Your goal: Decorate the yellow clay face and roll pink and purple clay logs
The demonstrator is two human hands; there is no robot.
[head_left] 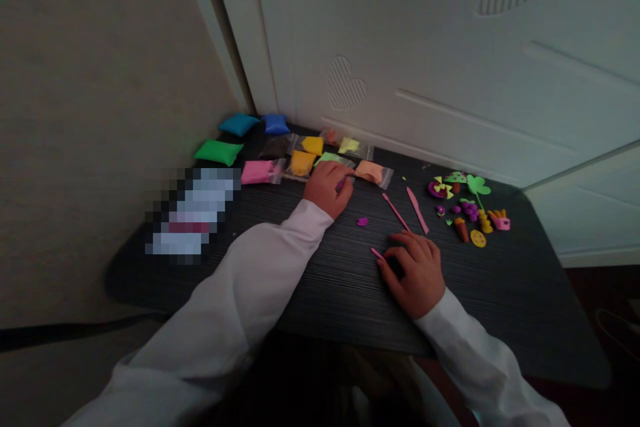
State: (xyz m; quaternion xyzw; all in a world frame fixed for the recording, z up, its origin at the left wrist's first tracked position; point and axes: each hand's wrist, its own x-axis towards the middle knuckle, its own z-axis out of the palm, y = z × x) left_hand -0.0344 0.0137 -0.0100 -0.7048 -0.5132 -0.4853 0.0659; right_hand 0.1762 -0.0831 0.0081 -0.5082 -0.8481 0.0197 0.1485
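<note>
My left hand (327,188) reaches forward on the dark table (310,287), its fingers closed around a small purple piece of clay beside the light green clay bag (334,158). My right hand (416,271) rests nearer to me, fingers curled around a pink modelling tool (377,253) whose tip sticks out to the left. A small purple clay lump (363,221) lies between the two hands. Two more pink tools (407,210) lie just beyond my right hand.
Several clay bags lie along the back left: green (219,151), blue (275,123), pink (260,172), yellow (302,163), orange (373,172). Finished small clay figures (467,203) sit at the right. A white door (425,53) stands behind the table; a blurred packet (193,217) lies left.
</note>
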